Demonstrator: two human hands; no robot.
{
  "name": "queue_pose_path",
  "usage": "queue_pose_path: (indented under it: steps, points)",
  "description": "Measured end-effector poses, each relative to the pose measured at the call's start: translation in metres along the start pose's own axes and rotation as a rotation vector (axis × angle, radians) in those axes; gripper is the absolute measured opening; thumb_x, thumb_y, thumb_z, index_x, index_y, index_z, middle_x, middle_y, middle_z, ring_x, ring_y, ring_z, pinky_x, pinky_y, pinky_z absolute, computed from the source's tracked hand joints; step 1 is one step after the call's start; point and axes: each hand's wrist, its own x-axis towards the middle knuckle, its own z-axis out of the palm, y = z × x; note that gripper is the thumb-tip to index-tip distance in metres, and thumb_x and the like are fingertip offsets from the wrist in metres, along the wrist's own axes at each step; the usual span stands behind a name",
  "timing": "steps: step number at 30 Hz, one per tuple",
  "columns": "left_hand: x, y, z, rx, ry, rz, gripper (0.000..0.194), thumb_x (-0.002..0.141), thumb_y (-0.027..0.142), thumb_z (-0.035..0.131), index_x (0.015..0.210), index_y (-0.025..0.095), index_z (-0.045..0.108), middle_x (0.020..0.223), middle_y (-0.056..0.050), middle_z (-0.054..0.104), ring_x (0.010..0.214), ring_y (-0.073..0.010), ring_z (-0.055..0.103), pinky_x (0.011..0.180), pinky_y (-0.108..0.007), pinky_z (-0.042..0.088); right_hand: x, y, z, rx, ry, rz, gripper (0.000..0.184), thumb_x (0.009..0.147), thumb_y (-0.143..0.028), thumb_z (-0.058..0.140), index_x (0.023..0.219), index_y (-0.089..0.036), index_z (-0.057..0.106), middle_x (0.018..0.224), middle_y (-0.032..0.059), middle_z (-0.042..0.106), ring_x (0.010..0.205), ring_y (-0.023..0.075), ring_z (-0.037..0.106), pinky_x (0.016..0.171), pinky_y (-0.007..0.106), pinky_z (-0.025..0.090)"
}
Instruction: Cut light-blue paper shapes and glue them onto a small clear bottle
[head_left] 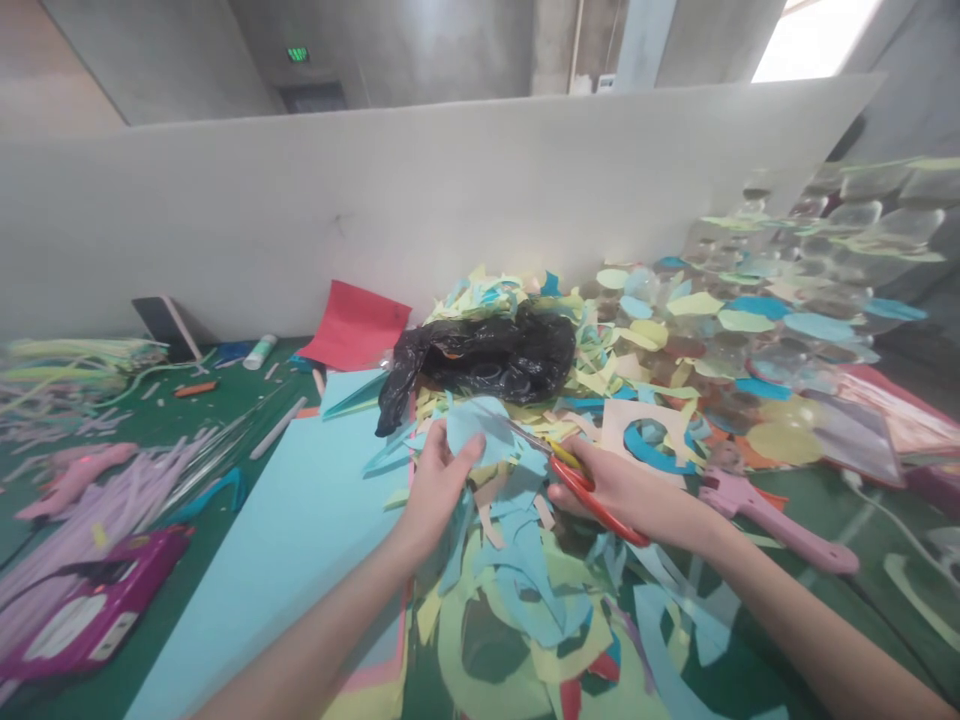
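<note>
Leftmost, a pink glue gun (79,478) lies on the green desk (244,395), well apart from the hands. Next, a paper stack (277,540) topped with blue, likely kept close for easy reach. Left hand (439,485): forearm angled up and inward, thumb and fingers pinching a light-blue paper piece (476,430) above the scraps (525,590), presumably steadying it against the blades. Right hand (626,490): forearm slanting in from lower right, gripping red-handled scissors (571,478), blades pointing leftward at the paper; depth of cut unclear. Rightmost, a second glue gun (780,520).
</note>
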Motion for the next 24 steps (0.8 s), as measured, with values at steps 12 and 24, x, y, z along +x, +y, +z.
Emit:
queue_pose_path:
  steps: [12,24]
  points:
    - [0.002,-0.008,-0.001,-0.022,0.097,-0.087,0.05,0.071,0.042,0.075,0.115,0.025,0.058,0.131,-0.011,0.055,0.129,-0.0316,0.044,0.095,-0.036,0.045,0.011,0.007,0.003,-0.055,0.076,-0.045,0.046,0.079,-0.067,0.054,0.077,-0.022,0.049,0.071,-0.0014,0.053,0.06,0.0151,0.045,0.053,0.026,0.031]
    - [0.001,0.0,0.001,-0.033,0.018,-0.036,0.035,0.076,0.045,0.07,0.104,0.026,0.062,0.109,-0.006,0.062,0.106,-0.0238,0.056,0.087,-0.031,0.047,0.003,0.001,-0.003,-0.051,0.008,0.016,0.047,0.077,-0.067,0.058,0.083,-0.023,0.041,0.068,-0.0025,0.055,0.06,0.0164,0.05,0.053,0.026,0.033]
